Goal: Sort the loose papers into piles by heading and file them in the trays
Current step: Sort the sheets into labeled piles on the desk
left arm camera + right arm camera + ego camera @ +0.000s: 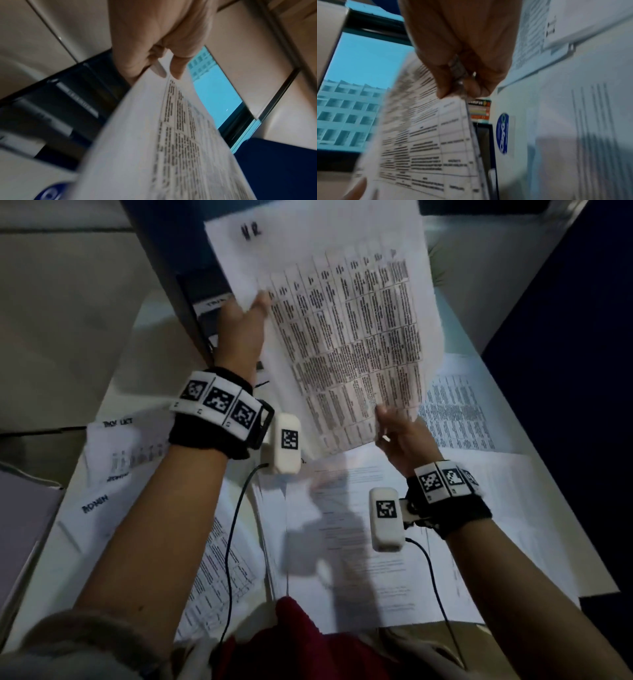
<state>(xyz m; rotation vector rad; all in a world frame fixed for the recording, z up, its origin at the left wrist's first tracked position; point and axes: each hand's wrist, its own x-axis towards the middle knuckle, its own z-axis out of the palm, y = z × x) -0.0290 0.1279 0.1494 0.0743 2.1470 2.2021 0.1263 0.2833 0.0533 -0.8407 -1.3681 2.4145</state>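
Observation:
I hold a sheaf of white sheets headed "HR", printed with a dense table, lifted above the desk. My left hand pinches its left edge, thumb on top; in the left wrist view the left hand grips the HR paper. My right hand pinches the near right corner, and the right wrist view shows the right hand clamped on the HR paper. Dark stacked trays with a white label stand just left of my left hand.
Loose papers cover the white desk: a sheet headed "ADMIN", another handwritten-headed sheet, a table printout at right and a text page under my hands. Dark blue partition stands at right.

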